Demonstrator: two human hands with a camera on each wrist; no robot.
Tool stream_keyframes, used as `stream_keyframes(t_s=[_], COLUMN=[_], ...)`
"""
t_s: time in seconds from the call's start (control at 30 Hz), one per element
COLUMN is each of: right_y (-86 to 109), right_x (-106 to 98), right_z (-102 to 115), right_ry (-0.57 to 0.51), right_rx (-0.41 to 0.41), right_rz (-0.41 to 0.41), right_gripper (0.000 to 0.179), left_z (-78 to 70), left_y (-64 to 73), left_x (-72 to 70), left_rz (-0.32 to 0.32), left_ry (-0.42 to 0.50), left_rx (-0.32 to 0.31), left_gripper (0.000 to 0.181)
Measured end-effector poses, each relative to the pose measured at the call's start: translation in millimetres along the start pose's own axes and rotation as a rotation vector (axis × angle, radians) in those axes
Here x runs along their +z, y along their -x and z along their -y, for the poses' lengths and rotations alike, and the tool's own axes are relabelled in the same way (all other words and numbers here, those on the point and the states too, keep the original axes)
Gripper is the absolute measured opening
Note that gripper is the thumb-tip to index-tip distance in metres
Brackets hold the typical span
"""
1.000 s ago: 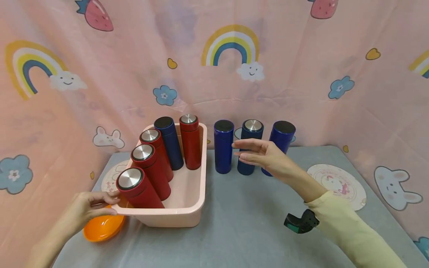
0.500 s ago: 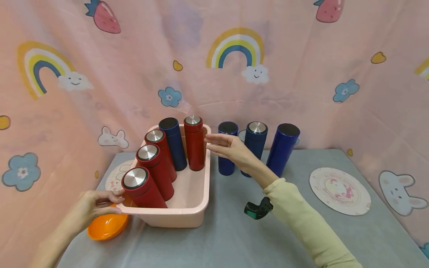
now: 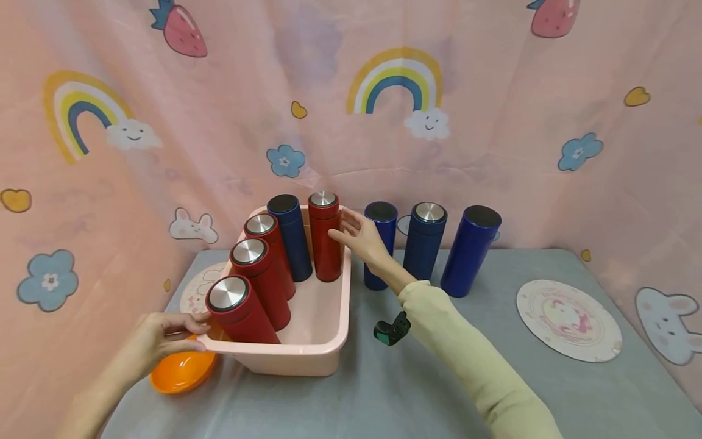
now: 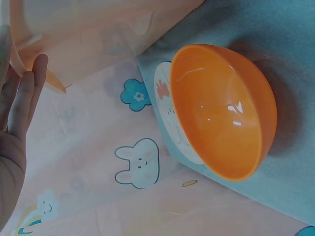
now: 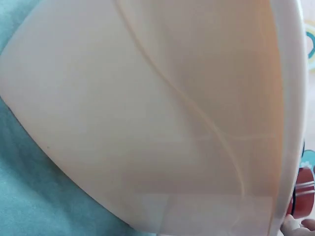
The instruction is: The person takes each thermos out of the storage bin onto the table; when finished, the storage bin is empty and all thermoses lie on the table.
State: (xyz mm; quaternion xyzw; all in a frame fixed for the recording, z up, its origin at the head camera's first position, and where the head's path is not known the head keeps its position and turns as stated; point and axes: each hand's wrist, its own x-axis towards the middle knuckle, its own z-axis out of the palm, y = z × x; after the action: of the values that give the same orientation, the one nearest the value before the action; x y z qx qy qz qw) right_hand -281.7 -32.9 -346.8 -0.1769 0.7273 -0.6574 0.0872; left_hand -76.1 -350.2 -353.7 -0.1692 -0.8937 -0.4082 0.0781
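My left hand (image 3: 159, 338) grips the front left corner of a pink plastic bin (image 3: 285, 350). My right hand (image 3: 366, 244) is at the bin's far right side, thumb across the front of a red thermos bottle (image 3: 325, 241) and fingers round its right side. Its fingertips behind the bottle are hidden. In the right wrist view, the bin's wall fills most of the picture; a bit of the right hand (image 5: 298, 228) shows beside the red bottle's lid. Inside the bin also stand a dark blue thermos (image 3: 293, 241) and several more red ones (image 3: 262, 286), leaning left.
Right of the bin stand a blue thermos (image 3: 378, 277), a dark blue one (image 3: 425, 244) and a leaning blue one (image 3: 470, 256). An orange bowl (image 3: 183, 369) lies by the left hand. A round printed mat (image 3: 567, 320) is at the right; another (image 3: 198, 289) is partly behind the bin.
My right hand has moved left from in front of the blue thermoses to the red thermos at the bin's back right, and its fingers have closed round it. The left hand keeps its hold.
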Motion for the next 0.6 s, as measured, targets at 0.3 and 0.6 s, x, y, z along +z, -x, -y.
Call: stream_keyframes(t_s=[0.3, 0.6], right_y=[-25.6, -42.1], right_x=[8, 16], right_z=[-2, 0], right_ry=[-0.084, 0.004], right_rx=[0.008, -0.002], right_rz=[0.004, -0.030], right_gripper=[0.078, 0.079], left_z=[-3.6, -2.7], left_y=[0.2, -0.2], left_x=[0.9, 0.2], left_rz=[0.009, 0.004], left_ry=[-0.032, -0.002], left_rx=[-0.034, -0.030], left_gripper=[0.019, 0.018])
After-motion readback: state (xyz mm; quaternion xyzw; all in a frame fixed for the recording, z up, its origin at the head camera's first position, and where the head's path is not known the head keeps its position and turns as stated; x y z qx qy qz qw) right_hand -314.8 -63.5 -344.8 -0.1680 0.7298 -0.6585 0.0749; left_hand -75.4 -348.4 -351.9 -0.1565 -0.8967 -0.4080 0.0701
